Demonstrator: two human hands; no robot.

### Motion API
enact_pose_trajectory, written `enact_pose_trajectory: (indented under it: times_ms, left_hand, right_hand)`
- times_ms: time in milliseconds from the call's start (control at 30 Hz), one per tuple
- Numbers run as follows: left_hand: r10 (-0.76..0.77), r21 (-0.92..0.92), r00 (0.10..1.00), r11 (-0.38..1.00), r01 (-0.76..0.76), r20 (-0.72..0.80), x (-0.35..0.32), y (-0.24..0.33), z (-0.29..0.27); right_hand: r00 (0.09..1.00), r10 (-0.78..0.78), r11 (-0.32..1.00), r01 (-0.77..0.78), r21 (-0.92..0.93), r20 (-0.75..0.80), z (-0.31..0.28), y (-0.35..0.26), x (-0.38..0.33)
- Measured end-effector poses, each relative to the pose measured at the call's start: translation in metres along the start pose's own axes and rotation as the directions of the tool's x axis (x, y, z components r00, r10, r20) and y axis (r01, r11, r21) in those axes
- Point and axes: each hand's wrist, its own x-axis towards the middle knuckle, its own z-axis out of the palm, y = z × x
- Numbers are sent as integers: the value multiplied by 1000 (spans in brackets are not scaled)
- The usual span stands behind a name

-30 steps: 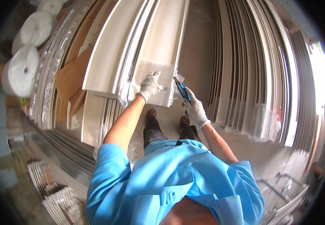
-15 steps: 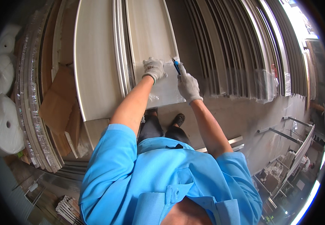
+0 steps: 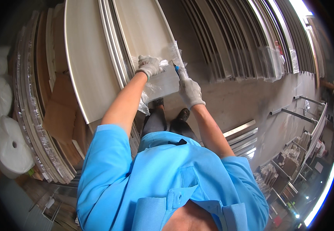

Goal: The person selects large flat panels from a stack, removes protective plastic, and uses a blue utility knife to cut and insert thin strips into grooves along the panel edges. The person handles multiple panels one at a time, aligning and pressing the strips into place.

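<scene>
A long pale panel point(image 3: 142, 29) lies lengthwise in front of me, its near end wrapped in clear plastic film point(image 3: 160, 82). My left hand point(image 3: 150, 66), in a whitish work glove, is closed on bunched film on top of the panel. A blue and dark utility knife point(image 3: 177, 69) is gripped in my gloved right hand point(image 3: 191, 92) at the panel's right edge. Its tip points forward and to the left, close to the loosened film. The bunched film partly hides where the blade touches.
Another long pale panel point(image 3: 88, 50) lies on the left, beside narrow white strips point(image 3: 111, 42). Long profiles point(image 3: 228, 42) with film-wrapped ends are stacked at right. Brown cardboard point(image 3: 61, 111) and white rolls point(image 3: 13, 144) stand at far left. A metal rack point(image 3: 303, 109) is at lower right.
The film along the panel's right edge has come loose and bunched up. My left hand has moved slightly left and forward; the knife remains in my right hand. The whole view has shifted.
</scene>
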Motion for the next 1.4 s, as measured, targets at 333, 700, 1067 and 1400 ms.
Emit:
enact_pose_trajectory:
  times_ms: [333, 700, 1067, 1400]
  left_hand:
    - [222, 136, 968, 962, -237, 118, -20, 1, 16]
    - [-12, 233, 981, 972, -34, 194, -86, 25, 48]
    - [-87, 63, 948, 992, 111, -306, -189, 59, 142]
    - [-209, -397, 626, 901, -176, -751, -237, 63, 161]
  right_hand:
    - [988, 96, 995, -99, 20, 123, 14, 35, -121]
    - [950, 209, 507, -307, 805, 231, -12, 111, -164]
    - [986, 104, 464, -164, 870, 130, -34, 144, -154]
    - [997, 16, 464, -69, 883, 70, -34, 87, -116]
